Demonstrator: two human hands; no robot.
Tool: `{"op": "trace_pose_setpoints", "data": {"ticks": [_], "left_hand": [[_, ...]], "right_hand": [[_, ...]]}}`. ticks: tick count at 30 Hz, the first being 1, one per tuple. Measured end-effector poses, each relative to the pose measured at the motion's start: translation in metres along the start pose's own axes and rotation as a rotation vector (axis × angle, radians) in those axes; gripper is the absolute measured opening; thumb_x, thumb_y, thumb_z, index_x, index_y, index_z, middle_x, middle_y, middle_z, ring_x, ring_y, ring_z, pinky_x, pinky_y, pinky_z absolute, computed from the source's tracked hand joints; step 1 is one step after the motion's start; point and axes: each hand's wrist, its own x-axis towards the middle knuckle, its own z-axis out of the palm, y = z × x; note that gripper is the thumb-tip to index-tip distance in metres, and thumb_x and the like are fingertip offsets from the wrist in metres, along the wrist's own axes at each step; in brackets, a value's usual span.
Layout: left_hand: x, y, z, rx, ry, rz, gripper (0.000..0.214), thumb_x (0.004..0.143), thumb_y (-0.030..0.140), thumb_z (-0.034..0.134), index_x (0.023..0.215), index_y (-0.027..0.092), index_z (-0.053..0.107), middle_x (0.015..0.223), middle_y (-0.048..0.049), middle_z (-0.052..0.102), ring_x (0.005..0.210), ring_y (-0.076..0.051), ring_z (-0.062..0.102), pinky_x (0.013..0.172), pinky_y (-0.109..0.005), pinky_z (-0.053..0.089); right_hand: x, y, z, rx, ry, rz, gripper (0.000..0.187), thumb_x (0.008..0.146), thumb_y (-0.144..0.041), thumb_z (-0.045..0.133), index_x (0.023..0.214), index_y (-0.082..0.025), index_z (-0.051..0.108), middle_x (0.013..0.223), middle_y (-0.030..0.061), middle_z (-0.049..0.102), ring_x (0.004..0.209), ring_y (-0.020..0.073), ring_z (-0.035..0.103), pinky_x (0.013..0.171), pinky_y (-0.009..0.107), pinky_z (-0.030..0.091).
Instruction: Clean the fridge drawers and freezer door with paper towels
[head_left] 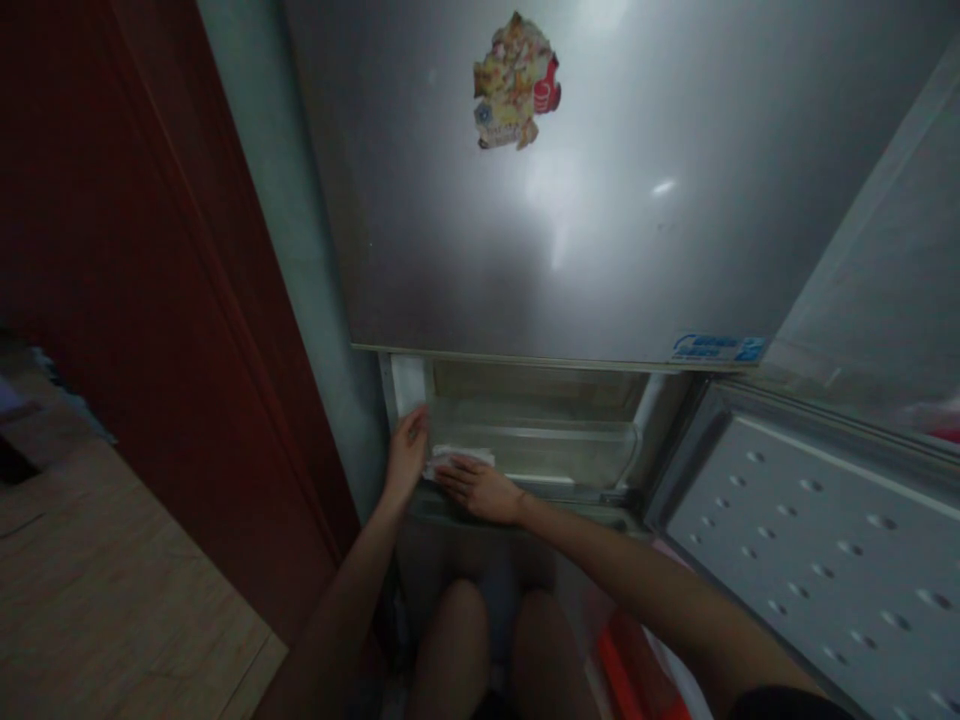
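Head view gives me the fridge (600, 210) first, its broad steel front filling the far side of the scene. Along the left stands a dark red wooden door (150, 260), with a strip of pale wall (270, 200) between the two. Below the steel front, the fridge's lower door (810, 540) hangs open to the right, its dimpled inner face showing. That leaves the low compartment (570, 410) exposed, far of the knees (461, 620). Near and to the right I have a red thing (637, 670), too cut off by the arm for me to name. A torn sticker (514, 85) sits high on the steel.

My right hand (476, 485) lies flat with its fingers together, pointing left, not visibly clenched. My left hand (409, 445) is loosely curled at the compartment's left side; I cannot tell whether it holds anything.

Smallest is the white cloth (484, 456), at the compartment's near left edge. It lies under and just far of the right fingers, its long axis running roughly left to right. As I judge it, the right hand is nearer, being on it; the left is just beside its left end, contact unclear.
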Motion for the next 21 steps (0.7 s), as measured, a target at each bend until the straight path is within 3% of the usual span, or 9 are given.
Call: {"op": "trace_pose_setpoints", "data": {"ticks": [4, 10, 18, 21], "left_hand": [[0.016, -0.002, -0.007, 0.041, -0.056, 0.013, 0.030, 0.076, 0.031, 0.056, 0.096, 0.013, 0.069, 0.109, -0.0121, 0.067, 0.107, -0.024, 0.059, 0.099, -0.039, 0.040], [0.029, -0.006, -0.014, 0.041, -0.117, -0.057, 0.036, 0.071, 0.038, 0.058, 0.093, 0.013, 0.072, 0.098, -0.0111, 0.072, 0.084, -0.022, 0.065, 0.077, -0.033, 0.049], [0.033, -0.002, -0.014, 0.017, -0.127, -0.084, 0.037, 0.066, 0.041, 0.063, 0.090, 0.014, 0.073, 0.092, -0.0090, 0.073, 0.074, -0.018, 0.063, 0.071, -0.030, 0.048], [0.032, -0.003, -0.014, 0.013, -0.135, -0.088, 0.039, 0.065, 0.043, 0.064, 0.089, 0.014, 0.073, 0.089, -0.0084, 0.073, 0.071, -0.018, 0.062, 0.070, -0.030, 0.048]], "right_hand": [[0.006, 0.013, -0.019, 0.014, -0.006, 0.005, 0.029, 0.094, -0.018, 0.042, 0.111, -0.009, 0.064, 0.123, 0.0079, 0.061, 0.124, 0.0204, 0.049, 0.112, 0.042, 0.032], [0.013, 0.027, -0.039, -0.002, 0.030, 0.092, 0.032, 0.095, -0.019, 0.040, 0.119, -0.008, 0.058, 0.134, 0.0087, 0.053, 0.130, 0.0220, 0.041, 0.112, 0.043, 0.033], [-0.001, -0.016, 0.003, 0.050, -0.020, 0.058, 0.028, 0.095, -0.018, 0.042, 0.115, -0.010, 0.061, 0.125, 0.0082, 0.060, 0.123, 0.0191, 0.049, 0.111, 0.041, 0.035], [-0.006, -0.019, 0.010, 0.094, -0.088, 0.026, 0.027, 0.094, -0.018, 0.043, 0.112, -0.009, 0.062, 0.126, 0.0110, 0.059, 0.124, 0.0183, 0.048, 0.112, 0.042, 0.032]]}}
